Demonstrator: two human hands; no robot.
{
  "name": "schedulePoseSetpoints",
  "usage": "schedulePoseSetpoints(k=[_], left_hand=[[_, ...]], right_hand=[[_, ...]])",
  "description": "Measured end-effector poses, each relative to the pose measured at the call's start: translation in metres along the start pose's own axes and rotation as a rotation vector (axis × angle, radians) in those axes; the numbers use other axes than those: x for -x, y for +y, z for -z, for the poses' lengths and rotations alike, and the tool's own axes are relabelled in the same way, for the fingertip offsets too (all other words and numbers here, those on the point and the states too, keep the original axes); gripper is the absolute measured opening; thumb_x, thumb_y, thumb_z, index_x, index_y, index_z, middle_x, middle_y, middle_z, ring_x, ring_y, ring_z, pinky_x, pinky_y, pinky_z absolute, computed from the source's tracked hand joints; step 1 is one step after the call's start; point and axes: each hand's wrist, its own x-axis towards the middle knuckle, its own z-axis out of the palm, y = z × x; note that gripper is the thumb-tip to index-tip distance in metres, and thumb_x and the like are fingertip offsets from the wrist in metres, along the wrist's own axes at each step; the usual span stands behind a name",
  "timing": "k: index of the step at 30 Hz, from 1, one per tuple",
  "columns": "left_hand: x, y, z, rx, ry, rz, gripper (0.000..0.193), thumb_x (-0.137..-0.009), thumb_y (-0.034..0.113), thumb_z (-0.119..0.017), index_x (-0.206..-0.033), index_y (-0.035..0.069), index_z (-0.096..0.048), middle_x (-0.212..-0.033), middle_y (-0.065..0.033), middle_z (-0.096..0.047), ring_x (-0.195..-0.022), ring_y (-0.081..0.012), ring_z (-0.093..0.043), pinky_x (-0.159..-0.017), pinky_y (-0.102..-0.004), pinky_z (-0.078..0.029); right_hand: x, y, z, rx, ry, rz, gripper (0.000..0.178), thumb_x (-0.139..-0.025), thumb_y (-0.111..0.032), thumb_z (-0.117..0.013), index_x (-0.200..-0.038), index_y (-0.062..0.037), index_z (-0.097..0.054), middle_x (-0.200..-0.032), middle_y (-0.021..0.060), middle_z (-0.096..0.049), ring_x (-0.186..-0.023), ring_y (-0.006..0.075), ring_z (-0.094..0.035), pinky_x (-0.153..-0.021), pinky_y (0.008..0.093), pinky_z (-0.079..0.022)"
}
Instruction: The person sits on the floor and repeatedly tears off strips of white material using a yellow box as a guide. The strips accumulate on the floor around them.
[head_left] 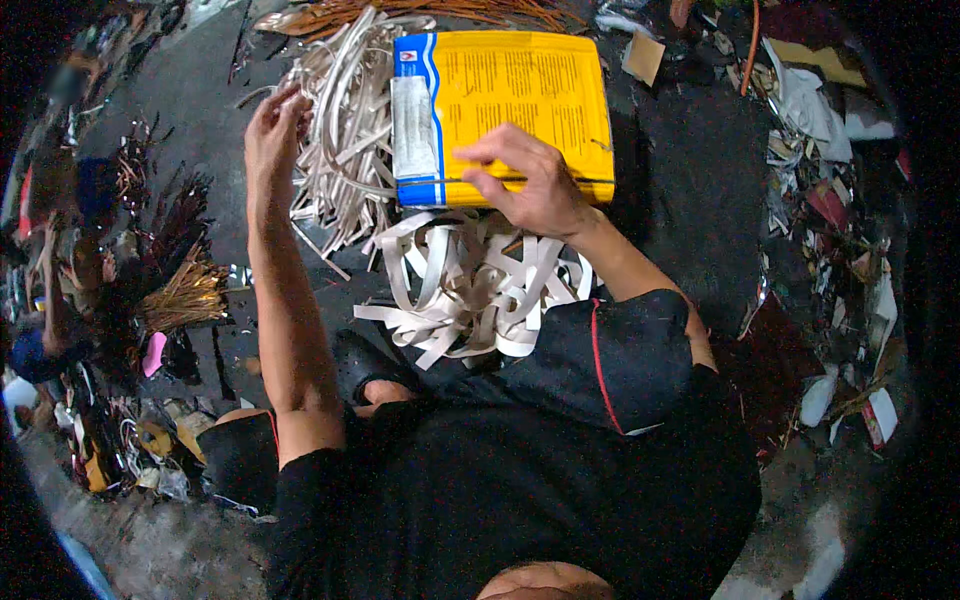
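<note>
My left hand (273,130) is at the left edge of a heap of long, pale, flat strips (345,130). Its fingers are curled closed, and what lies in them is too small to make out. Over the lower part of a yellow box-like container (525,85) with a blue and white end hovers my right hand (530,182), thumb and forefinger apart, holding nothing visible. A thin dark line (420,182) runs across the container beneath this hand. Wider white looped strips (470,290) lie in a pile between the container and my lap.
Bundles of thin brown strands (190,290) lie at the left, near a pink scrap (154,354). Reddish-brown strands (400,15) stretch along the far edge. Mixed scraps and white plastic (810,110) litter the right side. A cardboard piece (643,58) rests beyond the container.
</note>
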Motion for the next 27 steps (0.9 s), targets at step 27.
schedulePoseSetpoints(k=[27], left_hand=[[0.056, 0.048, -0.049, 0.082, -0.369, 0.003, 0.022, -0.095, 0.018, -0.056, -0.107, 0.004, -0.066, -0.091, -0.0014, -0.064, -0.082, -0.0076, -0.055, -0.072, -0.0233, -0.044]], right_hand=[[0.084, 0.023, -0.064, -0.082, -0.718, -0.316, 0.020, -0.085, -0.016, -0.058, -0.088, 0.0015, -0.068, -0.074, 0.0234, -0.064, -0.060, 0.0365, -0.063, -0.059, 0.0442, -0.049]])
